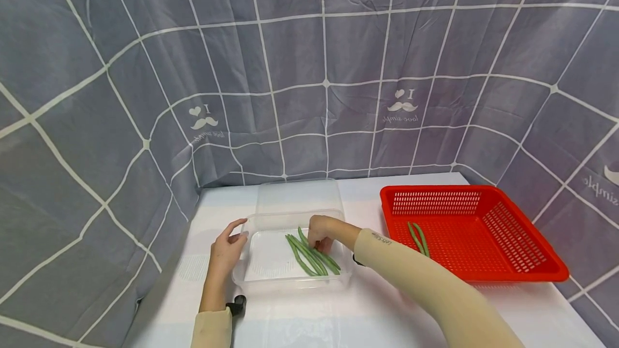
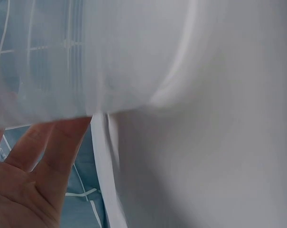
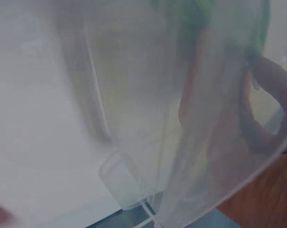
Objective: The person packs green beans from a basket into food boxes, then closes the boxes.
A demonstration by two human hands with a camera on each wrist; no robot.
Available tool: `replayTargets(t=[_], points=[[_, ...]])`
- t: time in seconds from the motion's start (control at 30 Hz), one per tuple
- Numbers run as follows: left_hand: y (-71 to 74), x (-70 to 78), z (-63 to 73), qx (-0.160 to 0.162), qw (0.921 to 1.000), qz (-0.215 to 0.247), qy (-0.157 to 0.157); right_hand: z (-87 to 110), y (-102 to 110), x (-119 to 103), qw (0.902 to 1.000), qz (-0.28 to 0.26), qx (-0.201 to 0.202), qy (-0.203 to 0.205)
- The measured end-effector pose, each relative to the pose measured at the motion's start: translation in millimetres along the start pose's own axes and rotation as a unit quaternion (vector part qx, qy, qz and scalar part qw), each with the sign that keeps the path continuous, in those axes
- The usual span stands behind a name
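A clear plastic container (image 1: 292, 284) stands on the table, with several green beans (image 1: 306, 258) lying in its right half. Reaching down inside it, my right hand (image 1: 323, 232) has its fingers curled and pinches at the beans. Through the cloudy wall in the right wrist view, thumb and fingers (image 3: 271, 90) meet around blurred green. My left hand (image 1: 227, 251) touches the container's left side, fingers loosely extended at the rim. In the left wrist view those fingers (image 2: 62, 147) lie outside the container wall (image 2: 48, 104).
Right of the container sits a red perforated basket (image 1: 503, 268) holding a couple of green beans (image 1: 419, 239). A clear lid (image 1: 299, 196) lies behind the container. Grey checked cloth (image 1: 300, 58) hangs at the back and sides of the white table (image 1: 290, 318).
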State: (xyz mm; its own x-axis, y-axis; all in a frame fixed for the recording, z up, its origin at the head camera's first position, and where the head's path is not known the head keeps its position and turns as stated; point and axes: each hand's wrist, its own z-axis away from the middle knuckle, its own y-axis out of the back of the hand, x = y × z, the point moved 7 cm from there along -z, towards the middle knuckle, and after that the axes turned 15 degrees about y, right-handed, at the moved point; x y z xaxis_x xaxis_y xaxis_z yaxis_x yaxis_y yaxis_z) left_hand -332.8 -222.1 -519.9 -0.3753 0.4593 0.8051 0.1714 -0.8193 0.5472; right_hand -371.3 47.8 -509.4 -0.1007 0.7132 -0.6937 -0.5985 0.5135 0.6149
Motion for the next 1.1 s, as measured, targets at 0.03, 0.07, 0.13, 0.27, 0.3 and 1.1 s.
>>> replayTargets(t=[0.03,0.07,0.13,0.27,0.3,1.1], points=[[0.1,-0.1,0.1,-0.001,1.0,-0.001,0.0,0.5,0,-1,1.0,-0.002,0.0,0.001],[0.2,-0.1,0.2,-0.002,1.0,-0.001,0.0,0.9,0,-1,1.0,-0.007,0.002,0.002],[0.5,0.3,0.7,-0.005,1.0,-0.003,0.0,1.7,1,-3,0.9999,-0.015,0.004,0.003],[1.3,1.5,0.8,-0.006,1.0,-0.006,0.0,1.1,6,-3,0.9994,-0.032,0.004,0.009],[1.4,1.5,0.8,-0.006,1.0,-0.006,-0.001,0.4,7,-3,0.9991,-0.041,0.003,0.011],[-0.9,-1.7,1.6,0.008,0.9999,-0.01,-0.004,34.7,63,-2,0.9663,-0.237,0.049,0.089]])
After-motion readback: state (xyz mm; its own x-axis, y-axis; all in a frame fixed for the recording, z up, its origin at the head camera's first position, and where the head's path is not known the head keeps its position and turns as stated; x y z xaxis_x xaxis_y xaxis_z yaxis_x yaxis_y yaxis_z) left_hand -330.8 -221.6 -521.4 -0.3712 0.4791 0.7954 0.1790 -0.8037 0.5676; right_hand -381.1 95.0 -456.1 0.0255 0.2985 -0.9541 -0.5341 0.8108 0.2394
